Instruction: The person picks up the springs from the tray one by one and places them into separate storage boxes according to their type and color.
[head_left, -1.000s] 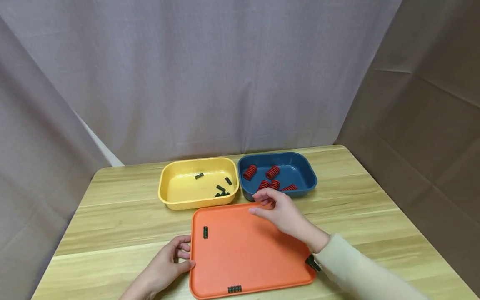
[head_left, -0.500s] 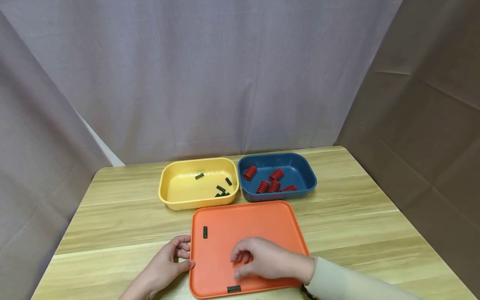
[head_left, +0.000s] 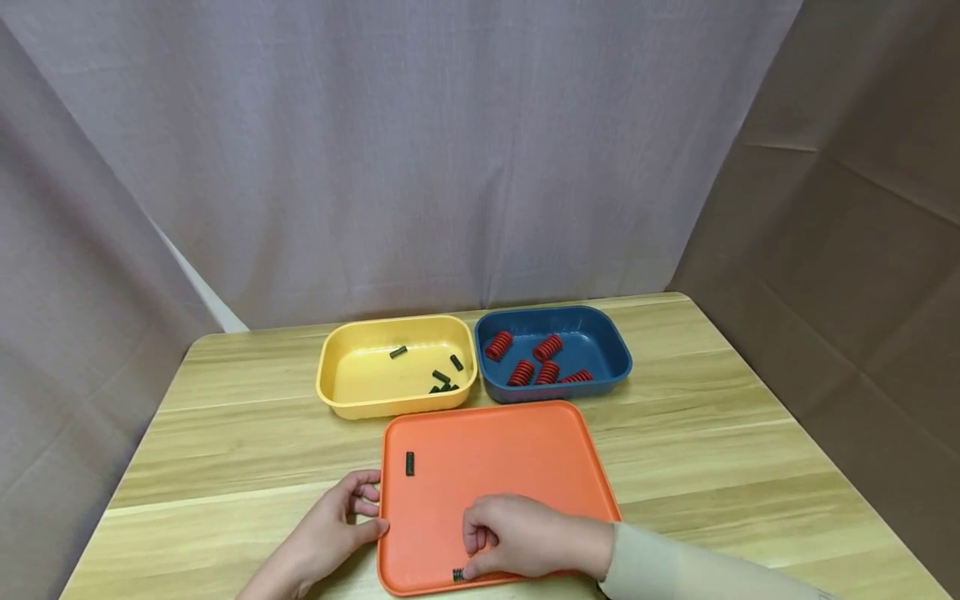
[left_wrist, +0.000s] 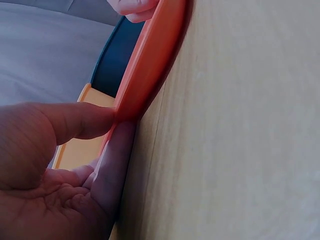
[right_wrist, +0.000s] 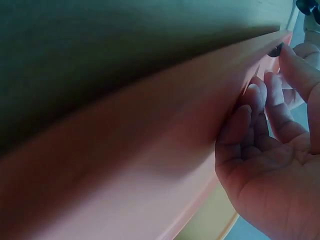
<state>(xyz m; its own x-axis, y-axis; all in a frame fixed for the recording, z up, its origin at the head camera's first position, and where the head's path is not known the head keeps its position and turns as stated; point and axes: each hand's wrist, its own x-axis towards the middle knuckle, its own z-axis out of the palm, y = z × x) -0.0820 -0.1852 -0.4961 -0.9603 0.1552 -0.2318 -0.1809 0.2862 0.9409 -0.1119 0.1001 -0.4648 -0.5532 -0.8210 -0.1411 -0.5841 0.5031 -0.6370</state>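
My left hand pinches the left rim of the orange tray between thumb and fingers, plain in the left wrist view. Over the tray's front edge, my right hand has its fingers bent and its thumb at a dark coil spring. The thumb covers that spring's right part. In the right wrist view, the spring's dark end shows at the thumb tip, with a gap between thumb and fingers. A second dark spring lies near the tray's back left corner.
Behind the tray stands a yellow bin with several small dark springs. A blue bin holding several thick red springs stands beside it on the right. Grey curtains hang behind the wooden table.
My right hand has come from beside the blue bin down to the spring at the tray's front edge. One red spring in the bin shifted slightly. My left hand stays at the rim.
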